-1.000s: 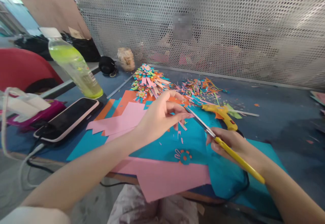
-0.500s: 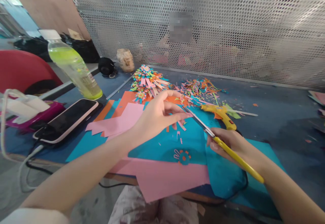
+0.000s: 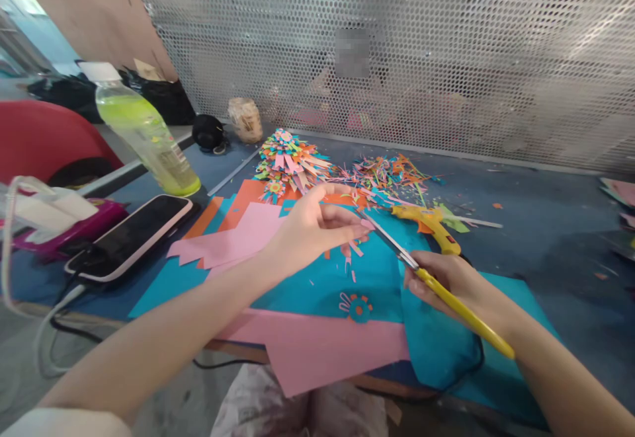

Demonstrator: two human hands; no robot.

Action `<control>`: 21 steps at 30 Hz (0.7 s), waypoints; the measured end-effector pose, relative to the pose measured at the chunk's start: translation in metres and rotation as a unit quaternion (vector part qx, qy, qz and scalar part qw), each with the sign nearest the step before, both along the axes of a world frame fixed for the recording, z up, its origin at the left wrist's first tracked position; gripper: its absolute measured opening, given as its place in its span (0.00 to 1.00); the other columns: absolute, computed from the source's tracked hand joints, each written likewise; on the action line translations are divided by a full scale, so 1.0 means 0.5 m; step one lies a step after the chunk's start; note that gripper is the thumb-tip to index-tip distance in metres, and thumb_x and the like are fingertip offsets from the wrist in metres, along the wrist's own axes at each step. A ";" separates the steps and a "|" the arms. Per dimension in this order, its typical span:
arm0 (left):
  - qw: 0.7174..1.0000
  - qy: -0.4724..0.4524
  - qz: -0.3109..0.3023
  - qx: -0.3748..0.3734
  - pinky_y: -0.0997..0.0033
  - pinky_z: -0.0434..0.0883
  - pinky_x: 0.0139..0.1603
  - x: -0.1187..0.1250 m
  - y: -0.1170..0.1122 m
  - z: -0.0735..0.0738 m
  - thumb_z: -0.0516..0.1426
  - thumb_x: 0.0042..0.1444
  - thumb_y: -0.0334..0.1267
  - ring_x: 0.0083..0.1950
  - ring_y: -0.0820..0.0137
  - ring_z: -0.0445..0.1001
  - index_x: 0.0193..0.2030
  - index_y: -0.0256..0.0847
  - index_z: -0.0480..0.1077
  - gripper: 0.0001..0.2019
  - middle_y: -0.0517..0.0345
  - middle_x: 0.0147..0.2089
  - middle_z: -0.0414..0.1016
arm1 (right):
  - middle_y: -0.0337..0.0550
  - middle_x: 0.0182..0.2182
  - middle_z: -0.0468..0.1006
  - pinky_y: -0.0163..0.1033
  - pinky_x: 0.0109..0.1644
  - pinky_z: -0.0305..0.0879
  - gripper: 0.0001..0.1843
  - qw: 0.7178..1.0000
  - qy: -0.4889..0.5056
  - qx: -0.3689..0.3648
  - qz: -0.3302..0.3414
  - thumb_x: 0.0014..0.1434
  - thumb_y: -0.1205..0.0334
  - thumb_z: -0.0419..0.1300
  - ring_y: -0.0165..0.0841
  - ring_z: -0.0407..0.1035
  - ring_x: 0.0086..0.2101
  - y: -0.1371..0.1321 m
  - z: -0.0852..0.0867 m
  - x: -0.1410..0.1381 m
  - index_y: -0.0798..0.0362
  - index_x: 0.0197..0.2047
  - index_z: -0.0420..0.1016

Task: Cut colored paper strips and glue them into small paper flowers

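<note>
My left hand (image 3: 325, 222) pinches a small piece of pink paper (image 3: 367, 224) between thumb and fingers. Gripped in my right hand (image 3: 446, 281) is a pair of scissors (image 3: 431, 283) with a yellow handle. Its blade tips reach up to the pink piece; whether they cut into it I cannot tell. Below the hands, a small blue and orange paper flower (image 3: 360, 307) with thin loops at its side lies on a blue sheet (image 3: 297, 295). Tiny pink clippings are scattered near it. Pink sheets (image 3: 327, 351) extend over the table's front edge.
A yellow glue gun (image 3: 434, 222) lies behind my right hand. Further back are a paper-strip cone (image 3: 292, 159) and a heap of cut strips (image 3: 391, 171). At left stand a bottle (image 3: 149, 139) and a phone (image 3: 131, 238) with cables. A perforated metal panel (image 3: 471, 47) borders the table's back.
The pink piece at my left fingertips has shifted slightly and shows more of its surface. Both hands stay in nearly the same place, with the scissors still at the piece.
</note>
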State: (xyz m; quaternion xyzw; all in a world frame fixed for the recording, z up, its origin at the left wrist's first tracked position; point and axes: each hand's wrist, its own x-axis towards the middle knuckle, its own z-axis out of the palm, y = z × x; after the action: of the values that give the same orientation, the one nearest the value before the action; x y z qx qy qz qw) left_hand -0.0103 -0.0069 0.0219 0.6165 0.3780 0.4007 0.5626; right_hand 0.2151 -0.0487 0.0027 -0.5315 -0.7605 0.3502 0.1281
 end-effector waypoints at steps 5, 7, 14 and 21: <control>1.000 0.010 0.011 0.002 0.81 0.60 0.14 -0.003 -0.002 0.008 0.60 0.46 0.35 0.22 0.76 0.71 0.48 0.40 0.59 0.22 0.55 0.35 0.77 | 0.36 0.23 0.59 0.34 0.25 0.53 0.14 1.000 0.006 0.008 0.012 0.55 0.50 0.52 0.27 0.54 0.24 0.001 -0.005 0.005 0.52 0.27 0.60; 1.000 0.016 0.013 0.002 0.82 0.59 0.14 -0.003 -0.003 0.009 0.60 0.46 0.35 0.22 0.77 0.71 0.49 0.40 0.59 0.22 0.55 0.36 0.77 | 0.36 0.22 0.59 0.34 0.25 0.53 0.14 1.000 0.008 0.008 0.010 0.55 0.50 0.52 0.27 0.53 0.23 0.000 -0.006 0.007 0.52 0.26 0.59; 1.000 0.021 0.010 0.006 0.83 0.59 0.14 -0.005 -0.001 0.008 0.59 0.48 0.36 0.22 0.77 0.72 0.50 0.40 0.57 0.22 0.55 0.36 0.76 | 0.36 0.23 0.58 0.34 0.25 0.52 0.15 1.000 0.011 0.010 0.017 0.56 0.50 0.51 0.27 0.53 0.23 0.003 -0.009 0.010 0.52 0.27 0.58; 1.000 0.018 -0.005 0.002 0.82 0.60 0.14 -0.008 0.005 -0.001 0.60 0.45 0.34 0.21 0.76 0.72 0.48 0.40 0.58 0.23 0.57 0.33 0.76 | 0.36 0.22 0.62 0.34 0.24 0.54 0.16 1.000 0.005 0.025 0.006 0.54 0.49 0.53 0.27 0.55 0.23 0.000 -0.001 -0.001 0.53 0.26 0.61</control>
State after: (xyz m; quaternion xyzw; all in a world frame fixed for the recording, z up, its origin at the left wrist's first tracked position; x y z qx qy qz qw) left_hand -0.0143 -0.0043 0.0214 0.6264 0.3841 0.3872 0.5569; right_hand 0.2146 -0.0488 0.0020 -0.5222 -0.7715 0.3342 0.1430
